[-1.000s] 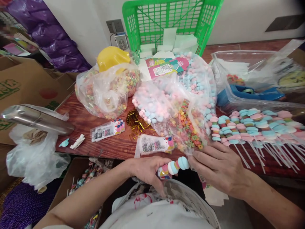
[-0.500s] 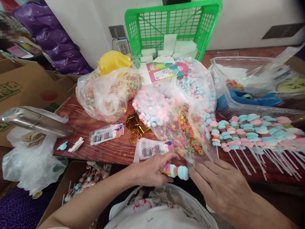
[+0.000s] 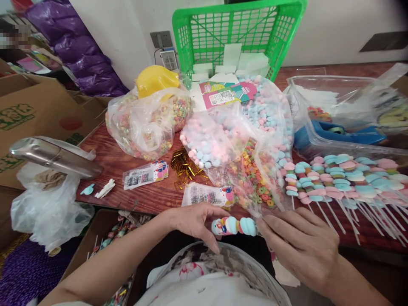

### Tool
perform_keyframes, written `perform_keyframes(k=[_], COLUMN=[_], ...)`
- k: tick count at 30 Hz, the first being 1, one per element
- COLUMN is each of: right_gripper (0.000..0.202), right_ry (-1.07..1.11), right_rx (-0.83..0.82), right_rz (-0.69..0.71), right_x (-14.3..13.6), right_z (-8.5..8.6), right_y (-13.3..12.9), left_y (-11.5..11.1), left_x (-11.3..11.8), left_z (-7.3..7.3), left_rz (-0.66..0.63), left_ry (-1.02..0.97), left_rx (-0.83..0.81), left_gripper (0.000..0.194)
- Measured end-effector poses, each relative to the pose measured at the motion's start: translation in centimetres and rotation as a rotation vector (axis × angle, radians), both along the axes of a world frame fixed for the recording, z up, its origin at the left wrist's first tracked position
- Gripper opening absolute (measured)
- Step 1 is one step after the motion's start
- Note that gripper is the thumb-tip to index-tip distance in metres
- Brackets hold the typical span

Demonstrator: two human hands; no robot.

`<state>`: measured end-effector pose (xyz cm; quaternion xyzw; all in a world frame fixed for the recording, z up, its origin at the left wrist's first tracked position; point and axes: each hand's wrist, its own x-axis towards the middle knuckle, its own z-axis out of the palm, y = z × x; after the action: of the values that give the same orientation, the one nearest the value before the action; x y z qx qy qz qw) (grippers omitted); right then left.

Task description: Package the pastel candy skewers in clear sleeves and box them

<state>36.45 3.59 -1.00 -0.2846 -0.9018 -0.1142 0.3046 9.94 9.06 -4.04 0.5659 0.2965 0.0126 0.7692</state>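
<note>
Wooden worktop [image 3: 106, 148] carries all supplies. Green plastic crate [image 3: 242, 10] at its back edge, white cards inside. Clear plastic tub [image 3: 338, 148] towards the right back, blue tape dispenser [image 3: 360, 135] in it. Centre: bag of pink and blue marshmallows [image 3: 207, 138]; bag of ring candies [image 3: 137, 123] to its left, a second ring-candy bag [image 3: 255, 174] nearer the front edge. Finished marshmallow skewers [image 3: 344, 176] rowed at right, white sticks over the front edge. Steel flask [image 3: 57, 157] lies at the left end. Gold tinsel ties [image 3: 188, 165] between two stacks of printed sleeves.

Held marshmallow skewer [image 3: 237, 226]: just off the front edge, roughly level, printed wrapping at its left end. Left hand [image 3: 197, 223]: thumb and fingers apart around the wrapped end; contact pressure cannot be told. Right hand [image 3: 301, 246]: fingertips pinched together at the opposite end; stick hidden.
</note>
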Motion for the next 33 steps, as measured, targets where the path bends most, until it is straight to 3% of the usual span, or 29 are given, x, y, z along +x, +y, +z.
perform_keyframes(k=[2,5,12,15,18,22,29,33], right_gripper=[0.019,0.021,0.023,0.020,0.021,0.023,0.031,0.026], right_ry=[0.010,-0.013,-0.027,-0.026,-0.043,-0.064,-0.032,-0.039], right_rx=[0.015,0.027,0.035,0.051,0.050,0.043,0.043,0.070], right_rz=[-0.024,-0.055,-0.109,-0.127,-0.106,-0.068,-0.030,-0.057], right_x=[-0.2,-0.3,0.7,0.8,0.6,0.2,0.1,0.1], right_z=[-0.4,-0.8,-0.9,-0.7,-0.4,0.2,1.8,1.6], right_y=[-0.2,-0.4,-0.3,-0.2,-0.2,-0.8,-2.0,-1.6], left_y=[0.0,-0.3,-1.2,-1.5,-1.9,-2.1,-2.3,-2.6], left_x=[0.0,0.2,0.5,0.5,0.7,1.1,1.7,1.9], left_z=[-0.3,-0.6,0.4,0.8,1.0,1.2,1.0,0.9], left_rz=[-0.041,-0.044,0.224,0.261,0.237,0.213,0.141,0.179], left_ry=[0.028,0.062,0.211,0.281,0.303,0.301,0.489,0.414], left_rx=[-0.043,-0.020,0.630,0.852,0.975,0.974,0.948,0.902], left_gripper=[0.054,0.045,0.018,0.011,0.005,0.004,0.020,0.020])
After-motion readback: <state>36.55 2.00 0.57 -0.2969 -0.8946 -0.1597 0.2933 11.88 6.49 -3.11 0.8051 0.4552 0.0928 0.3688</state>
